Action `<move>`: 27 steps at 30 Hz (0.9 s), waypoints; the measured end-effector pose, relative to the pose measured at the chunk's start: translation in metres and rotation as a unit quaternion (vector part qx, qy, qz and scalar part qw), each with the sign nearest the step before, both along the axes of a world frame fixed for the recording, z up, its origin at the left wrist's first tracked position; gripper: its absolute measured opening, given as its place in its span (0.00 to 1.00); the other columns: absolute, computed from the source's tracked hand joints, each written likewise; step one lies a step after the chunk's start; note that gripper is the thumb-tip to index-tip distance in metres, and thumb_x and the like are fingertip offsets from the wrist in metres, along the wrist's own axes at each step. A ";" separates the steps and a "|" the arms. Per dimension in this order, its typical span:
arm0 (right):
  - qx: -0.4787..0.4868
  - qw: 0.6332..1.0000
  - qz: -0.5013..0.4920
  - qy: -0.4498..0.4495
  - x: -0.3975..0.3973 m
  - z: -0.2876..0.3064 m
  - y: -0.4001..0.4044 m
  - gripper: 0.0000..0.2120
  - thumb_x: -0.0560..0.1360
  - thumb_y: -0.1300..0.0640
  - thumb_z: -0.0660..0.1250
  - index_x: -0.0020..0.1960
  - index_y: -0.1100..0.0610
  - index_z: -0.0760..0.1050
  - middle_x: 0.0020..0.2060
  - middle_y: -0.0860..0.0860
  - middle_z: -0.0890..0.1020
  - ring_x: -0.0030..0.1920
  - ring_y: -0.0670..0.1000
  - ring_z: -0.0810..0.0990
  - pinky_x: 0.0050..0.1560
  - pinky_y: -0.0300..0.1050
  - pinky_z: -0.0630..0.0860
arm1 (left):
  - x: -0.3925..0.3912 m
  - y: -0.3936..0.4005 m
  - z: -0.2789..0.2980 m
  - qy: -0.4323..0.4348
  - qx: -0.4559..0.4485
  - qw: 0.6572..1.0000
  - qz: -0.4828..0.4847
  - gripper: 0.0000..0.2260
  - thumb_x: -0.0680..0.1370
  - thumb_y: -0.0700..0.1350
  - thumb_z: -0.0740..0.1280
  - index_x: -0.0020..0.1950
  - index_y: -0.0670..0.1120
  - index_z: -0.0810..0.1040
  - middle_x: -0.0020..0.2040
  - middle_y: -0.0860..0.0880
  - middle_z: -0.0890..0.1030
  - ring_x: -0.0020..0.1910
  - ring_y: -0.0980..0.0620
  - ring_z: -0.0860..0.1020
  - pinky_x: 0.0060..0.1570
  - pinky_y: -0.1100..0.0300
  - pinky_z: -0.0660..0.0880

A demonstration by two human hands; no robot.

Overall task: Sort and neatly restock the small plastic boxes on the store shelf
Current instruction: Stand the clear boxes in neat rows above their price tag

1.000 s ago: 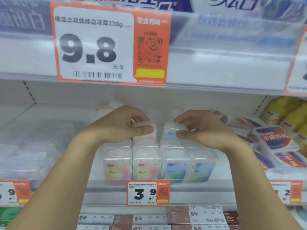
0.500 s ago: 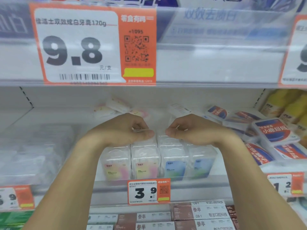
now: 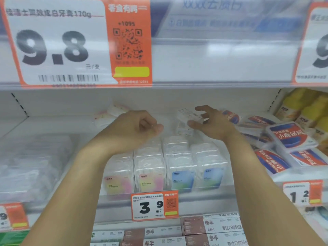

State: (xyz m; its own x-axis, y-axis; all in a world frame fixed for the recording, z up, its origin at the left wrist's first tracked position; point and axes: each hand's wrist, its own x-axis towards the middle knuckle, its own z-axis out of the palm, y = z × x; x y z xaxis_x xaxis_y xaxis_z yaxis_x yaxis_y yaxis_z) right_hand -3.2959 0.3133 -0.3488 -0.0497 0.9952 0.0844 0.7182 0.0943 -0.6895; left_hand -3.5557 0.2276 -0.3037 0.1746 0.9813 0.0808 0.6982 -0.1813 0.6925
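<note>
Four front-to-back rows of small clear plastic boxes point(image 3: 165, 157) stand on the white shelf point(image 3: 53, 125); the two left rows carry pink-yellow labels point(image 3: 150, 181), the two right rows blue-green labels point(image 3: 182, 178). My left hand point(image 3: 134, 128) hovers above the left rows with fingers curled and nothing visible in it. My right hand point(image 3: 214, 123) is deeper in, behind the blue rows, thumb and fingers curled round a loose clear box point(image 3: 186, 115) that lies tilted. More loose boxes point(image 3: 113, 112) lie at the back left.
The upper shelf rail with a 9.8 price tag point(image 3: 58, 43) hangs low overhead. Red-and-blue flat packs point(image 3: 291, 137) are piled to the right, yellow packs point(image 3: 301, 107) beyond them. Clear packs point(image 3: 32, 162) fill the left. A 3.9 tag point(image 3: 154, 205) marks the shelf edge; brown-and-white cartons point(image 3: 213, 228) sit below.
Both hands have left the tops of the front rows. My right hand moved back and right to the loose box; my left hand lifted slightly and holds nothing now.
</note>
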 end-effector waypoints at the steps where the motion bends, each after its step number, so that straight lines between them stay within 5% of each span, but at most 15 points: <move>1: 0.005 1.000 0.006 -0.010 -0.001 -0.004 0.003 0.28 0.70 0.45 0.76 0.67 0.50 0.74 0.59 0.51 0.78 0.54 0.51 0.78 0.52 0.42 0.72 | 0.005 0.000 0.001 -0.010 0.020 1.000 0.008 0.14 0.72 0.64 0.67 0.49 0.56 0.81 0.48 0.58 0.82 0.50 0.61 0.79 0.56 0.54 0.77; 4: 0.042 0.999 -0.007 -0.021 0.002 -0.007 0.010 0.24 0.67 0.47 0.79 0.60 0.52 0.79 0.56 0.49 0.80 0.48 0.49 0.78 0.47 0.39 0.71 | 0.017 -0.001 0.003 -0.015 0.048 0.998 0.022 0.11 0.74 0.60 0.67 0.49 0.56 0.81 0.49 0.59 0.82 0.53 0.61 0.78 0.57 0.55 0.76; 8: 0.083 0.984 -0.087 0.132 0.019 0.012 0.000 0.16 0.64 0.45 0.79 0.50 0.47 0.84 0.46 0.44 0.84 0.46 0.46 0.83 0.46 0.37 0.79 | 0.033 -0.006 0.014 0.035 0.133 0.989 0.048 0.13 0.75 0.58 0.67 0.55 0.54 0.79 0.54 0.58 0.80 0.56 0.59 0.76 0.54 0.63 0.70; 13: 0.085 0.966 0.016 0.243 0.012 0.068 -0.046 0.09 0.70 0.46 0.74 0.43 0.51 0.81 0.33 0.43 0.81 0.37 0.49 0.81 0.38 0.45 0.73 | 0.064 -0.009 0.027 0.056 0.225 0.973 0.018 0.33 0.71 0.58 0.72 0.72 0.57 0.64 0.69 0.56 0.68 0.69 0.58 0.65 0.62 0.64 0.63; 16: 0.032 0.954 0.128 0.269 -0.002 0.080 -0.064 0.11 0.74 0.46 0.70 0.40 0.53 0.80 0.31 0.46 0.78 0.36 0.54 0.79 0.37 0.47 0.73 | 0.074 -0.004 0.025 0.032 0.238 0.971 -0.004 0.22 0.71 0.55 0.74 0.62 0.54 0.73 0.55 0.57 0.78 0.51 0.64 0.74 0.50 0.70 0.70; 18: -0.015 0.943 0.146 0.298 0.002 0.077 -0.061 0.17 0.79 0.44 0.64 0.48 0.57 0.80 0.38 0.54 0.81 0.37 0.56 0.81 0.36 0.47 0.75 | 0.074 -0.001 0.024 0.026 0.246 0.969 0.019 0.14 0.71 0.55 0.73 0.48 0.50 0.74 0.38 0.57 0.75 0.36 0.62 0.72 0.35 0.71 0.66; 20: -0.036 0.945 0.106 0.308 0.016 0.066 -0.050 0.16 0.81 0.46 0.63 0.53 0.59 0.80 0.43 0.57 0.83 0.40 0.56 0.82 0.38 0.46 0.76 | 0.068 0.001 0.019 0.017 0.225 0.973 0.052 0.16 0.71 0.56 0.73 0.42 0.46 0.72 0.34 0.53 0.72 0.33 0.57 0.70 0.31 0.67 0.63; 23: 0.001 0.999 0.011 0.048 0.045 0.038 -0.015 0.11 0.76 0.55 0.69 0.58 0.50 0.79 0.53 0.51 0.82 0.51 0.51 0.81 0.48 0.42 0.76 | 0.061 0.002 0.013 -0.023 0.163 0.983 0.084 0.17 0.70 0.57 0.73 0.47 0.46 0.76 0.40 0.47 0.78 0.39 0.49 0.76 0.35 0.61 0.68; 25: -0.053 0.992 0.017 -0.115 0.049 0.024 0.001 0.24 0.72 0.51 0.72 0.67 0.43 0.72 0.65 0.49 0.76 0.63 0.53 0.76 0.59 0.44 0.72 | 0.060 0.000 0.012 -0.032 0.151 0.983 0.100 0.18 0.70 0.58 0.73 0.51 0.48 0.75 0.43 0.48 0.78 0.40 0.53 0.76 0.35 0.62 0.69; 27: -0.110 0.979 0.025 -0.170 0.041 0.018 0.003 0.34 0.73 0.47 0.72 0.76 0.44 0.62 0.68 0.51 0.73 0.68 0.55 0.71 0.59 0.42 0.66 | 0.060 -0.002 0.013 -0.040 0.153 0.983 0.095 0.19 0.71 0.59 0.72 0.54 0.49 0.74 0.43 0.51 0.77 0.39 0.57 0.75 0.33 0.65 0.68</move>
